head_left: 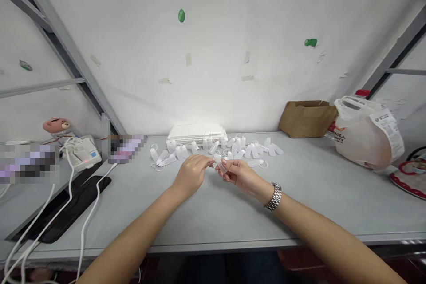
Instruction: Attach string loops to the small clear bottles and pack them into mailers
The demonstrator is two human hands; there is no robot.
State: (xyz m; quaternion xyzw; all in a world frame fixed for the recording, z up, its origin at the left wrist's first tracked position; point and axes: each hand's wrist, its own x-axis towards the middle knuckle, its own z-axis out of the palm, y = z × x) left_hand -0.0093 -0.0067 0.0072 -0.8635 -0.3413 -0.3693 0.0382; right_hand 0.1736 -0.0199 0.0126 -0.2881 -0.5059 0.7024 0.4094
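Observation:
A small, whitish translucent plastic piece (219, 162) is held between the thumb and fingers of my right hand (240, 175), above the table. Fingers pressed together, my left hand (193, 172) reaches to the upper end of this piece. Whatever sits in that pinch is too small to make out. Just beyond both hands, many similar white plastic pieces (182, 151) lie scattered or stand upright, several with thin white loops (160, 168). More of them (254, 150) are grouped behind my right hand.
A stack of white sheets or flat boxes (196, 131) rests against the wall. At the right are a brown cardboard box (306, 120) and a white plastic bag (362, 137). White cables (96, 195), a power strip (84, 153) and a black flat object (73, 208) occupy the left.

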